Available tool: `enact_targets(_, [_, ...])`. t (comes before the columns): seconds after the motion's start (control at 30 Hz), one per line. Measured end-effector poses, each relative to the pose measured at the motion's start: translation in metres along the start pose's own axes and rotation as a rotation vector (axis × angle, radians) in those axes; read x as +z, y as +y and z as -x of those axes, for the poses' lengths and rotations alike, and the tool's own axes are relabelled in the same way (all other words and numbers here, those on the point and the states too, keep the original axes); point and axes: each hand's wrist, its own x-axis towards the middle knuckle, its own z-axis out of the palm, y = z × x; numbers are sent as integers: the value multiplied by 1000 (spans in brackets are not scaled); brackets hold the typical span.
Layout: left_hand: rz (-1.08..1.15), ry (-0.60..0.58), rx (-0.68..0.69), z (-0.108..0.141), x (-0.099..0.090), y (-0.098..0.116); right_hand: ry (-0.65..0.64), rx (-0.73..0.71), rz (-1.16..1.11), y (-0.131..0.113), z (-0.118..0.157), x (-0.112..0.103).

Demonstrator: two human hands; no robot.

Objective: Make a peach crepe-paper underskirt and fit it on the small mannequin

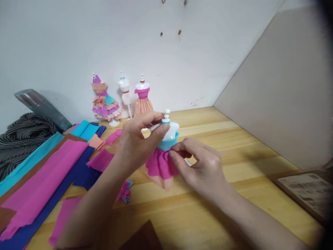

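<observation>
A small white mannequin (pixel 170 132) stands upright on the wooden table, dressed in a light blue top band (pixel 168 143) and a magenta skirt (pixel 161 165) with a peach layer (pixel 165 184) beneath. My left hand (pixel 140 139) grips the mannequin at its neck and shoulder, thumb in front and fingers behind. At the waist, on the right side, my right hand (pixel 199 159) pinches the edge of the magenta skirt between thumb and index finger. Both hands hide parts of the mannequin.
Three mannequins stand by the wall, one in a ruffled dress (pixel 106 100). Colored crepe strips (pixel 44 173) and striped cloth (pixel 26 139) lie left. A magenta flower (pixel 125 191) lies near my left forearm. A cardboard piece (pixel 307 191) is at right; brown paper (pixel 143 238) lies in front.
</observation>
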Motion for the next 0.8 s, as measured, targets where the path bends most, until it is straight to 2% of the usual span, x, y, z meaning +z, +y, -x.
enact_targets(0.2, [-18,1,16,1,0,3,-19,-1,-36,0,-2,-2])
enact_targets(0.4, [-2,-37,-17,-1,-7,-1,-228,99,-289,14,-10,-5])
enact_targets(0.5, [19,-43,-20,-1,-8,-3,-278,75,-321,20,-12,-5])
enact_targets(0.7, [57,-33,-25,-2,-5,-7,-258,45,-326,19,-14,-6])
enact_targets(0.8, [49,-16,-23,-1,-3,-7,-192,55,-286,13,-11,-9])
